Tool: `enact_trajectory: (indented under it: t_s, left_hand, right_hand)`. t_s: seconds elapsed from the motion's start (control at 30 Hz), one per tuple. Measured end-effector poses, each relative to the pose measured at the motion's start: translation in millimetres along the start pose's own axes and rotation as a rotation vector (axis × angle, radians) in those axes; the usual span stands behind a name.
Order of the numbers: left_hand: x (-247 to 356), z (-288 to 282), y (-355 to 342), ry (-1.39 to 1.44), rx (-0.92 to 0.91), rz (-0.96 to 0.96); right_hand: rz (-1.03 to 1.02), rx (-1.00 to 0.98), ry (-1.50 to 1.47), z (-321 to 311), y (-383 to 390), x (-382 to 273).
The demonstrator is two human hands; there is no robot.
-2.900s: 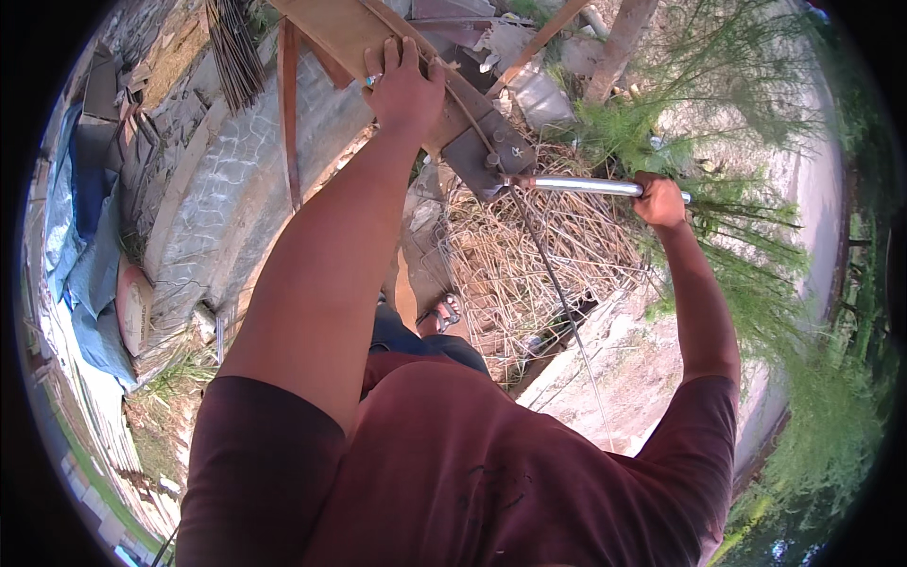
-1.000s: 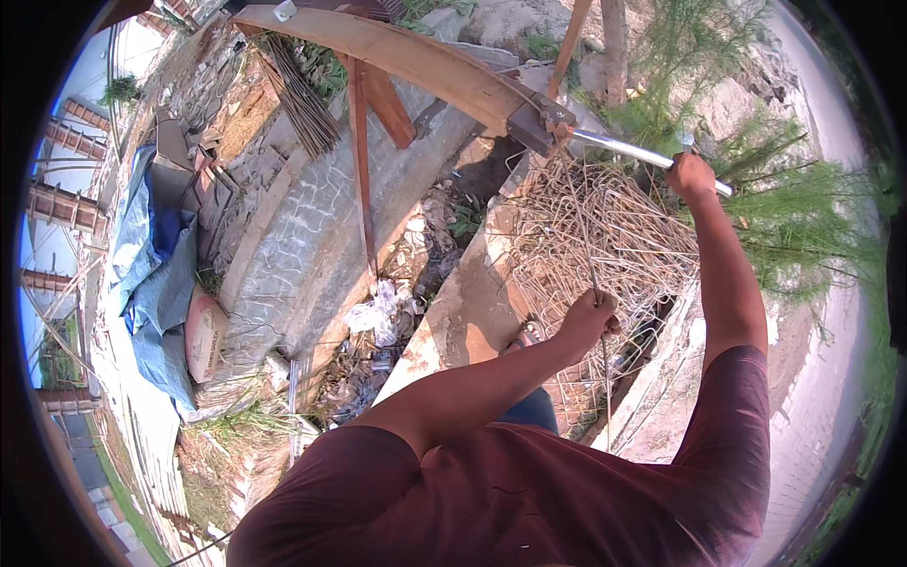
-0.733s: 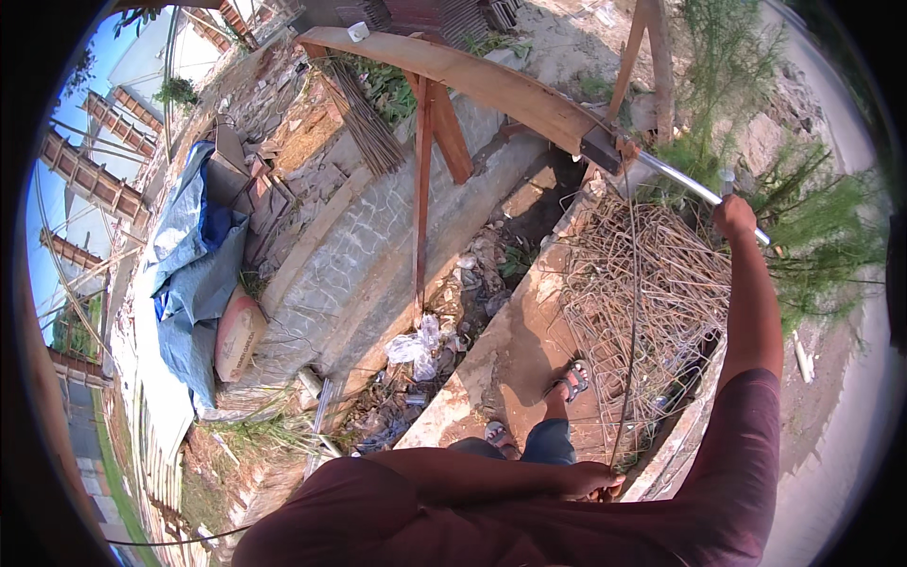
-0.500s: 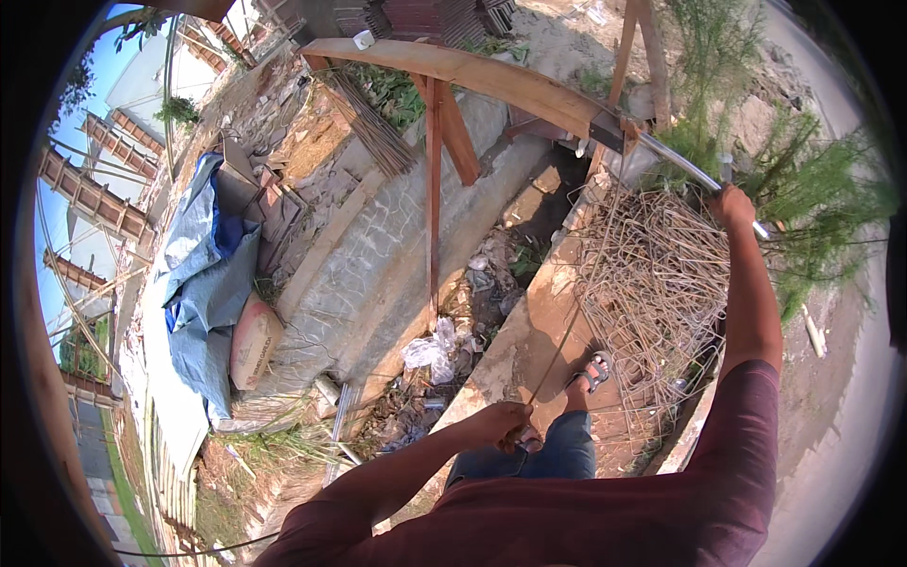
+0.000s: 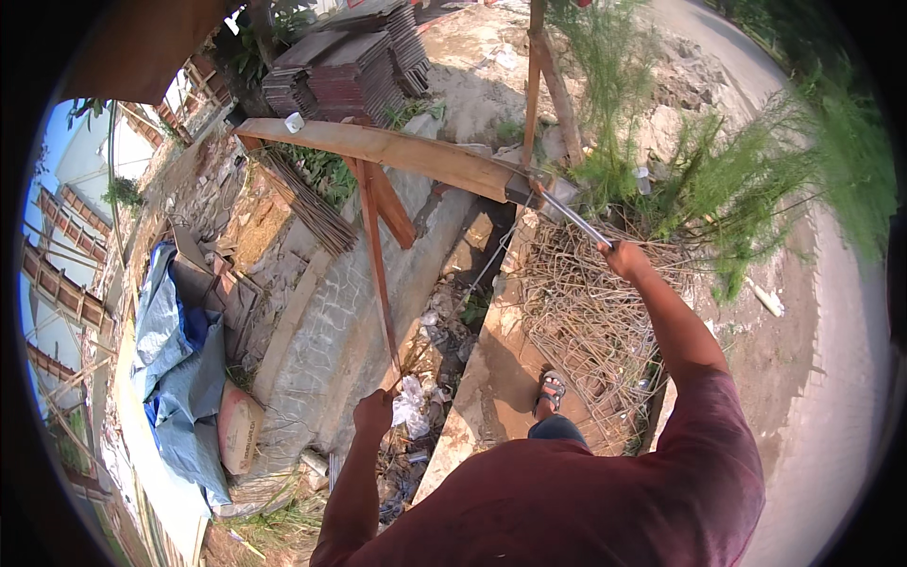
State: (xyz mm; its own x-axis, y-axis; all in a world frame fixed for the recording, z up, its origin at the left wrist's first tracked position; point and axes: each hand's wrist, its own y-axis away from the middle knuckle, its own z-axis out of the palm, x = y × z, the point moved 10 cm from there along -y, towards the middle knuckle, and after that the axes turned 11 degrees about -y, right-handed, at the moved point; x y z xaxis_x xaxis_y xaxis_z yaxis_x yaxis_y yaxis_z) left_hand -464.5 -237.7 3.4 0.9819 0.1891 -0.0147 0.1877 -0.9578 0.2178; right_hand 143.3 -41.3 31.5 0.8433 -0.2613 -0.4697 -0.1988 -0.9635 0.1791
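My right hand (image 5: pixel 621 259) is wrapped round a silver metal bar (image 5: pixel 572 215). The bar's far end meets a dark metal block (image 5: pixel 519 187) at the right end of a long wooden plank (image 5: pixel 378 146). On the left, my left hand (image 5: pixel 373 414) is closed, knuckles up, over the rubbish-strewn ditch. A thin rod (image 5: pixel 493 257) slants down from the dark block towards that hand; its lower stretch is hard to follow against the rubbish. Wooden legs (image 5: pixel 371 255) prop up the plank. A small white object (image 5: pixel 294 123) sits on its left part.
A tangled heap of bent thin rods (image 5: pixel 590 317) lies below my right arm. My sandalled foot (image 5: pixel 550 390) stands on the concrete ledge beside the ditch. To the left are a blue tarp (image 5: pixel 194 378) and a filled sack (image 5: pixel 240 427). Stacked tiles (image 5: pixel 345 71) and green bushes (image 5: pixel 746 180) stand beyond.
My left hand has moved left and away from my body, with the arm stretched out. My right hand has swung left with the bar. The view has shifted too.
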Motion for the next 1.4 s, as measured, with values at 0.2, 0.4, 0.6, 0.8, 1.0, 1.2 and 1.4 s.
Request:
enact_trajectory:
  t_s: [0.2,0.4,0.6,0.8,1.0,1.2,1.4]
  left_hand:
    - [-21,-8,15,0.015,0.005,-0.141]
    - [-46,2,-25,-0.024,0.120,-0.124]
    - [-19,-19,-52,0.077,-0.383,-0.080]
    - [143,-58,-139,0.221,-0.100,0.197]
    - [188,-69,-141,0.284,0.125,0.149]
    - [188,-145,-91,0.420,0.407,0.128]
    - [111,-177,-76,1.057,0.441,-0.004]
  right_hand:
    - [0.334,-0.678,-0.870,32,48,1]
    - [0.487,-0.401,-1.314,109,113,-75]
    - [0.446,-0.623,-1.375,88,96,-54]
    - [0.314,-0.570,-1.201,77,80,-44]
    - [0.067,-0.274,-0.750,60,60,-2]
    - [-0.308,0.065,-0.923,-31,26,-28]
    - [-0.854,0.673,-0.628,-186,-22,-138]
